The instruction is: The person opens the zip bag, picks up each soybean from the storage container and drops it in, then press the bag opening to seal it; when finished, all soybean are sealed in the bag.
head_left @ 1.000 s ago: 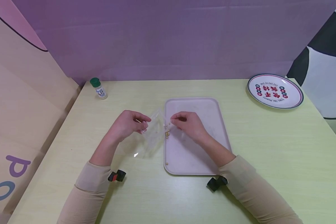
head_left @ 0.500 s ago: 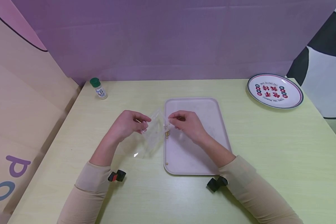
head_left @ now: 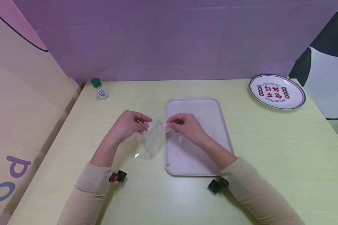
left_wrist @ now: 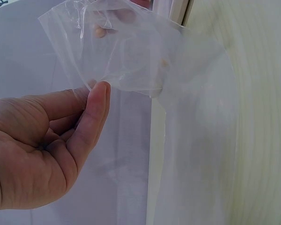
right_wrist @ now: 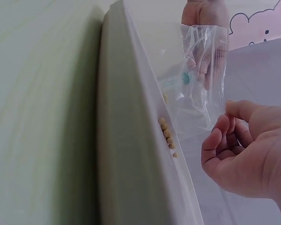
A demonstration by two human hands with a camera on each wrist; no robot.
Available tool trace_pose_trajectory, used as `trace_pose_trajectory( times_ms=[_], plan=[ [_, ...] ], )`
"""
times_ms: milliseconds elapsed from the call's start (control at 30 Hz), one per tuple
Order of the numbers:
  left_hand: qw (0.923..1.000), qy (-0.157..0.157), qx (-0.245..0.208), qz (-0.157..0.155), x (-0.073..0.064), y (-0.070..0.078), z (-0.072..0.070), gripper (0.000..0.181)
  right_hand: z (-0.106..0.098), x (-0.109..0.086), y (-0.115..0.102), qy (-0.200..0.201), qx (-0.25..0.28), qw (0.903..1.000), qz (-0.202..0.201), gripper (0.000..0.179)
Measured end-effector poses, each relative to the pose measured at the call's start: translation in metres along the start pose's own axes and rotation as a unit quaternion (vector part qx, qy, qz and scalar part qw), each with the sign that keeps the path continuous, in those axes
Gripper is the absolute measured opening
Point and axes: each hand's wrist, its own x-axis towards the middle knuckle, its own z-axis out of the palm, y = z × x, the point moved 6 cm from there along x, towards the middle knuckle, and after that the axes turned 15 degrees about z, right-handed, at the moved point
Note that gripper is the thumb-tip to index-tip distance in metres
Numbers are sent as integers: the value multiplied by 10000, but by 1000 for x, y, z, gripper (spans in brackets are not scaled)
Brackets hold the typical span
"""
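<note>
My left hand (head_left: pixel 130 124) holds a clear plastic zip bag (head_left: pixel 156 131) by one side, pinched between thumb and fingers. The bag hangs upright just left of the pale tray (head_left: pixel 195 156), its right edge overlapping the tray rim. At that edge my right hand (head_left: pixel 188 126) pinches with thumb and forefinger, the other fingers curled. In the right wrist view the thumb tip meets the edge of the bag (right_wrist: pixel 203 70). Several small round yellow beans (right_wrist: pixel 166 133) lie along the tray's left side, below the fingers. A single bean (head_left: pixel 168 164) sits near the tray's front left corner.
A small bottle with a green cap (head_left: pixel 99 88) stands at the table's back left. An oval white plate (head_left: pixel 277 92) with red lettering lies at the back right. Behind the table (head_left: pixel 146 200) hangs a purple backdrop (head_left: pixel 171 40).
My right hand has shifted slightly left and down, its fingertips now right at the bag's edge. The left hand keeps its hold, and the beans and tray have not moved.
</note>
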Motion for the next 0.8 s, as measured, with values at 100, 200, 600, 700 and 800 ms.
trace_pose_trajectory(
  times_ms=[100, 200, 600, 700, 800],
  plan=[
    [10000, 4, 26, -23, 0, 0, 0, 27, 1, 1, 1, -11, -109, 9999, 24, 17],
    [10000, 7, 48, -45, 0, 0, 0, 27, 1, 1, 2, -27, -124, 9999, 33, 17],
    [10000, 28, 56, -70, 0, -1, 0, 27, 2, -1, 2, -91, -119, 9999, 73, 16],
    [10000, 19, 59, -63, 0, 0, 0, 27, 1, -1, 2, -98, -153, 9998, 73, 16],
    [10000, 11, 64, -55, 0, 1, 0, 27, 0, -1, 2, -94, -150, 9998, 65, 16]
  ],
)
